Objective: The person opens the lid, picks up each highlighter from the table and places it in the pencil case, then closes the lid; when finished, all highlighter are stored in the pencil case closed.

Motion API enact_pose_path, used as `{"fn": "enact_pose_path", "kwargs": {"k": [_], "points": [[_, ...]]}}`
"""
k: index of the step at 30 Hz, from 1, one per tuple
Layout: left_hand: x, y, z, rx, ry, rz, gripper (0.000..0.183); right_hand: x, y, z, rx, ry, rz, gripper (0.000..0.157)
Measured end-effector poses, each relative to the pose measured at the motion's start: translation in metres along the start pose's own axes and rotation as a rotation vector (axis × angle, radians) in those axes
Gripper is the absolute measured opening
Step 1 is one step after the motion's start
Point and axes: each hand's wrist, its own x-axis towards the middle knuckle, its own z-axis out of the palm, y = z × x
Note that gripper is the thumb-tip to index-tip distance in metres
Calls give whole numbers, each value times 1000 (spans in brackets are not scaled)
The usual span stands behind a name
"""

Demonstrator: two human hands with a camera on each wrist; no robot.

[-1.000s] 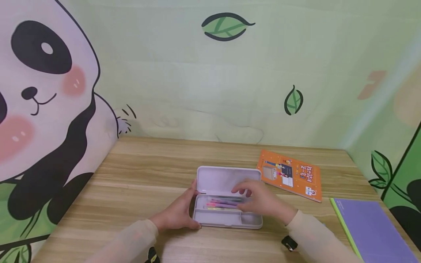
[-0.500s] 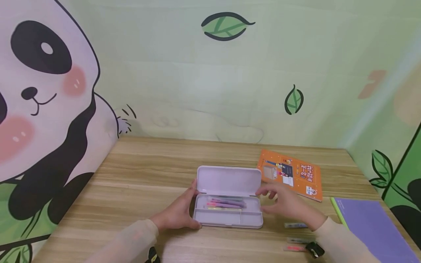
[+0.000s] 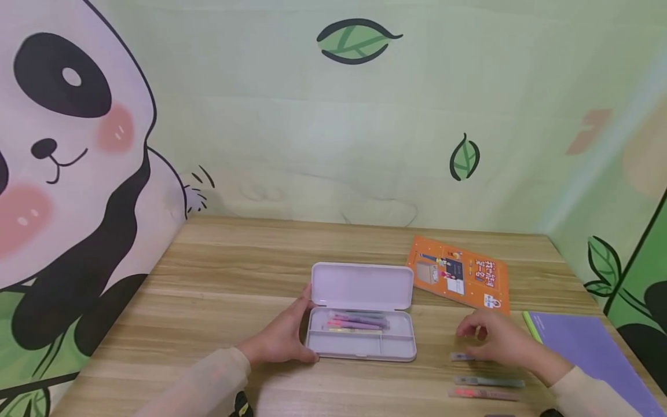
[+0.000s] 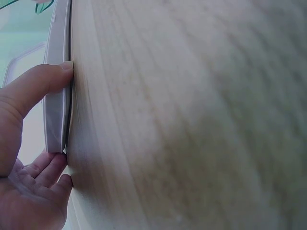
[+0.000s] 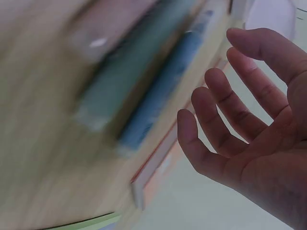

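A white pencil case (image 3: 344, 345) lies with its lid raised on the wooden table; several coloured pens (image 3: 359, 323) fill part of its rear compartment. My left hand (image 3: 283, 334) grips its left end, with the thumb on the front side and the fingers round the back corner. To the right, my right hand (image 3: 502, 344) hovers with bent fingers over a blue pen (image 5: 165, 91), holding nothing. In the head view this hand covers most of that pen. Nearer the front edge lie a grey-green pen (image 3: 490, 381) and a pink-tipped pen (image 3: 482, 394), side by side.
An orange book (image 3: 458, 273) lies behind the case to the right. At the far right is a purple notebook (image 3: 594, 359) with a lime-green spine. A panda-printed backdrop (image 3: 260, 116) stands along the table's back edge.
My right hand has moved from above the pens in the case, past its right end, to the blue pen on the table. The left hand and the case have stayed put.
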Motion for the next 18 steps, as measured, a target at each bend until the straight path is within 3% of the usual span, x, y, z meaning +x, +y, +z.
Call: {"fn": "enact_pose_path", "kwargs": {"k": [10, 18], "points": [[0, 1, 0, 10, 4, 3, 136, -12, 17, 6, -66, 40, 3, 25], [-1, 2, 0, 15, 10, 16, 136, -9, 19, 9, -42, -5, 60, 25]]}}
